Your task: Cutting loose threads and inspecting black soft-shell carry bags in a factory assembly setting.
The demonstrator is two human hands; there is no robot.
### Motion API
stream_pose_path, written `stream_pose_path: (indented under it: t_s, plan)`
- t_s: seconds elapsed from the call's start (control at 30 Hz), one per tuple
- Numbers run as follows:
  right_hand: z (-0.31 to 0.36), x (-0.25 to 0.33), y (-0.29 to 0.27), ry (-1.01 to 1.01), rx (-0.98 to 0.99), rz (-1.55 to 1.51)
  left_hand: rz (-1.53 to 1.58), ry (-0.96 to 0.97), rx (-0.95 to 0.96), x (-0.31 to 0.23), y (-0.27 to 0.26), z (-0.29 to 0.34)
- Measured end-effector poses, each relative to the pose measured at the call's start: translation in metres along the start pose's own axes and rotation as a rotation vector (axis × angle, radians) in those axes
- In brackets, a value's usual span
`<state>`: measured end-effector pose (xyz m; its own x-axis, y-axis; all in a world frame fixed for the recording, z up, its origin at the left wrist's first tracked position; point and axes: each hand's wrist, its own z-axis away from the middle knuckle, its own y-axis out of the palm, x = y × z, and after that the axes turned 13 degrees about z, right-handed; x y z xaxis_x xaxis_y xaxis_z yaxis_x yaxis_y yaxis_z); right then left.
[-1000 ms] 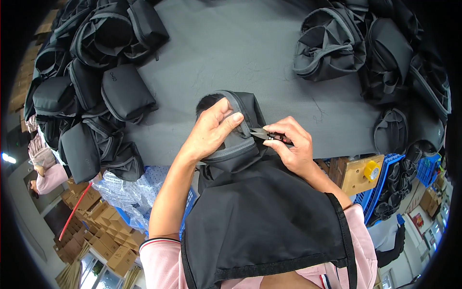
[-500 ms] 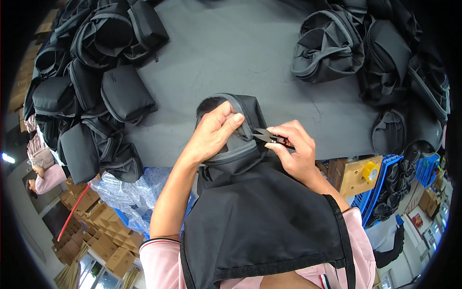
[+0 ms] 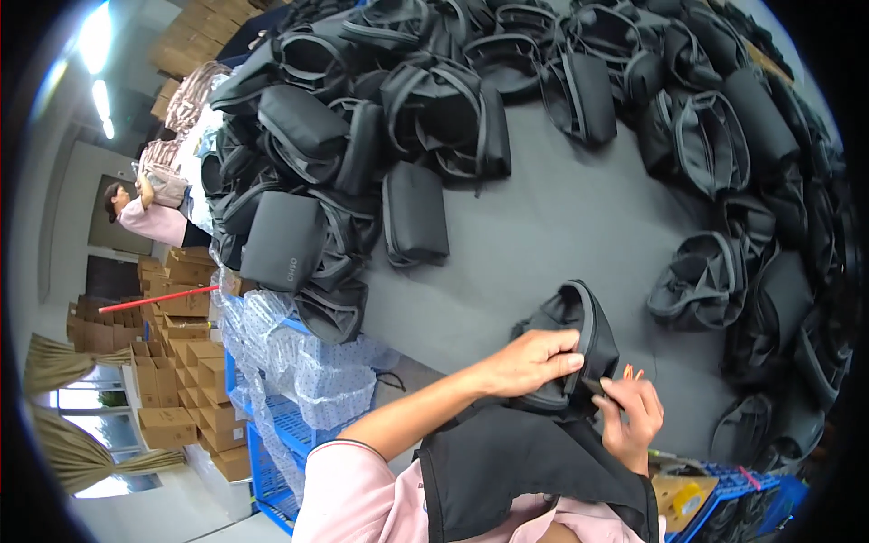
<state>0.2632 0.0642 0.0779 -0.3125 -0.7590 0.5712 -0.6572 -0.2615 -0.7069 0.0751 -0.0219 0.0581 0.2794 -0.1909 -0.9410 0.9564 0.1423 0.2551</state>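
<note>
A black zippered pouch (image 3: pixel 593 330) stands mouth open at the near edge of the dark grey table. My left hand (image 3: pixel 532 364) is closed on its zippered rim, the thumb pressed against the fingers. Close by, on the pouch's right side, my right hand (image 3: pixel 632 414) is wrapped round thread snips (image 3: pixel 594 386). The dark blades point at the pouch's edge near the zipper. Most of the snips' body is hidden by my fingers; orange bits show above the hand.
Many similar black pouches crowd the table (image 3: pixel 516 213) at the back, left and right. Clear bubble wrap (image 3: pixel 330 380) hangs over a blue crate (image 3: pixel 294 434) at the left. Beyond are cardboard boxes (image 3: pixel 204 380) and a co-worker (image 3: pixel 152 217). Yellow tape (image 3: pixel 690 500) lies at the lower right.
My head view has swung, so more pouches and the room at left show. The pouch is turned, its rim now more upright. Both hands keep their hold on the pouch and snips.
</note>
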Motion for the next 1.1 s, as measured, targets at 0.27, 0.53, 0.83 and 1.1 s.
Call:
stream_pose_path:
  t_s: [0.27,0.53,0.83,1.1]
  plan:
    - [0.005,-0.013,0.011,0.440,0.001,-0.460,-0.037,0.152,-0.586,-0.079,-0.050,0.011]
    - [0.011,-0.031,0.005,0.549,0.036,-0.384,-1.486,0.651,-1.088,-0.227,-0.184,0.018]
    - [-0.036,-0.058,0.009,0.422,-0.152,-0.137,-1.246,0.517,-0.395,-0.091,-0.093,-0.075]
    - [-0.061,-0.066,-0.002,0.435,-0.111,-0.152,-0.796,0.038,-0.251,-0.027,-0.090,-0.210]
